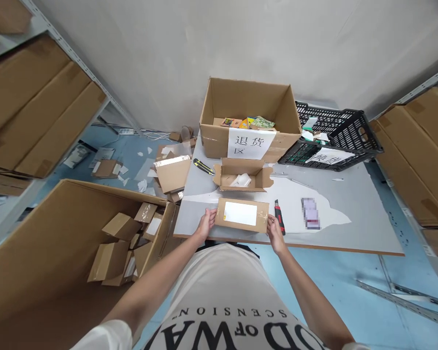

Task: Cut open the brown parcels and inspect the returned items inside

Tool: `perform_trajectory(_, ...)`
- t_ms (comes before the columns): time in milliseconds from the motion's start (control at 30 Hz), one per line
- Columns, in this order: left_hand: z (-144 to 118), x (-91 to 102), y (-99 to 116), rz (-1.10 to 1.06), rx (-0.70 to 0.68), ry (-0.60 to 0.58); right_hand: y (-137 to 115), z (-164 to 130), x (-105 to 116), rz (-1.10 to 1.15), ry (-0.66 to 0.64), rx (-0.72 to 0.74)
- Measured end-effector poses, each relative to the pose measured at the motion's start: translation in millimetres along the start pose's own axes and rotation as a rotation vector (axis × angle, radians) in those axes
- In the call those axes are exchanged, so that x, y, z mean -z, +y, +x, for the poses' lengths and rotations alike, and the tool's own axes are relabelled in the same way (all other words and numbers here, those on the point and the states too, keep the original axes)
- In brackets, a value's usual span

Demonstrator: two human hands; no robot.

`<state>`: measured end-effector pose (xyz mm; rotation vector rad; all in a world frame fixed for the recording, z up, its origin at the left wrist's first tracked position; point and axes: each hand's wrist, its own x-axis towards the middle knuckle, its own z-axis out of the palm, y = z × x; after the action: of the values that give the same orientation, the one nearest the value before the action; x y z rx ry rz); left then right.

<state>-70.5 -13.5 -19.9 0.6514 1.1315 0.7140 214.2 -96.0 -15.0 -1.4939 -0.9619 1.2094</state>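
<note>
A small flat cardboard parcel (pixel 242 214) with a white label on top lies at the near edge of the grey table (pixel 354 214). My left hand (pixel 206 224) grips its left end and my right hand (pixel 275 233) grips its right end. Just behind it stands an opened small carton (pixel 242 175) with white packing inside. A red box cutter (pixel 279 216) lies beside my right hand.
A yellow-black cutter (pixel 203 166) lies at the table's left. A large open box (pixel 248 119) with a paper sign and a black crate (pixel 332 133) stand at the back. A big carton (pixel 58 243) of discarded small boxes sits on the floor at left. Shelves flank both sides.
</note>
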Motion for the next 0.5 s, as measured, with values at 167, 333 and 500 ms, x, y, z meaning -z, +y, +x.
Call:
perform_trajectory(167,-0.9,0.7,2.8,0.055,-0.063,-0.055,13.4,14.4,-4.7,0.175,-0.023,-0.165)
perform_trajectory(333,6.9,-1.5,4.4,0.073,-0.078,-0.045,18.5,28.0,-4.4,0.225,-0.035,-0.223)
perform_trajectory(500,10.7,-1.1,9.0,0.097,-0.039,-0.004,25.5,34.8,0.5,0.235,-0.044,-0.263)
